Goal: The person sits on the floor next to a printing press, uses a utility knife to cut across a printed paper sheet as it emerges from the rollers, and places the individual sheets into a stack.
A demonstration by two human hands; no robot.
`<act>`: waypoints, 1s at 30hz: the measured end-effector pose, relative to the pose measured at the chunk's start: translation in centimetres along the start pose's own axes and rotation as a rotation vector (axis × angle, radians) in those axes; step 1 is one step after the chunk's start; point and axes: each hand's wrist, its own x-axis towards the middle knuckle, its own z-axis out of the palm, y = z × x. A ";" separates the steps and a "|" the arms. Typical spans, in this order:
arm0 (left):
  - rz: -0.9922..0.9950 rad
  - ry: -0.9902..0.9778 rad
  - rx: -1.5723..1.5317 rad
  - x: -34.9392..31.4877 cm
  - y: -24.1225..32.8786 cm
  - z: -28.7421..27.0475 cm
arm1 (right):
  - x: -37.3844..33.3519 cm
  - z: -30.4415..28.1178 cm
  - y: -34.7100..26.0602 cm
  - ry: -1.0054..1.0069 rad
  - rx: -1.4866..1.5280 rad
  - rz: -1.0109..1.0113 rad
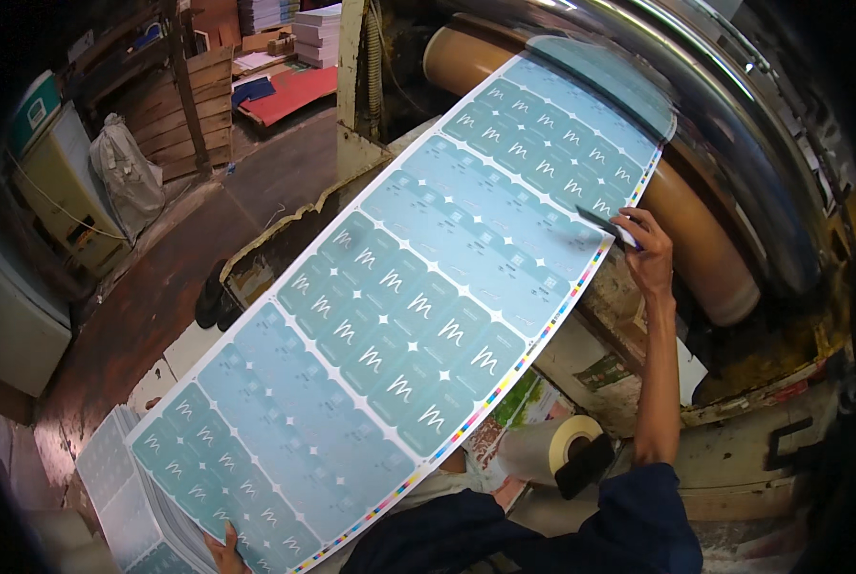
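Observation:
A long printed web of sheets (pixel 414 320), in teal and pale blue panels with white lettering, runs from the roller down to the lower left. My right hand (pixel 648 251) is closed around a cutter knife (pixel 623 231) at the web's right edge. Its dark blade lies over a white band between two panels. At the lower left, my left hand (pixel 225 552) pinches the near edge of the printed sheet, its other fingers mostly hidden. A stack of similar printed sheets (pixel 153 493) lies beside and partly under that end.
A shiny metal roller (pixel 734 72) and a brown roller (pixel 705 234) stand at the upper right. Below the web sits a roll of clear film (pixel 543 452). A red board (pixel 294 96), paper stacks (pixel 316 36) and a covered bundle (pixel 127 177) are farther back left.

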 end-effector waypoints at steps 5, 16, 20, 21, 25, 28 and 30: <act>0.003 0.006 0.020 2.3 -1.2 -4.5 | 2.7 -1.5 -1.8 -0.042 0.124 0.019; -0.073 0.186 0.179 12.4 -4.1 -18.9 | -1.4 1.1 -22.5 0.004 0.086 -0.070; 0.052 0.202 0.479 15.7 -3.3 -12.1 | -1.7 1.7 -26.1 -0.060 0.094 -0.086; 0.065 0.083 0.326 15.5 -4.0 -9.5 | -1.9 1.6 -25.4 -0.063 0.099 -0.112; 0.227 -0.107 0.267 19.2 -11.6 -7.7 | -3.6 1.6 -25.6 -0.098 0.144 -0.139; 0.141 -0.105 0.124 20.6 -12.1 -6.5 | -4.1 1.3 -28.8 -0.132 0.122 -0.110; 0.118 -0.086 0.153 21.0 -11.8 -5.8 | -4.5 1.9 -30.7 -0.179 0.141 -0.094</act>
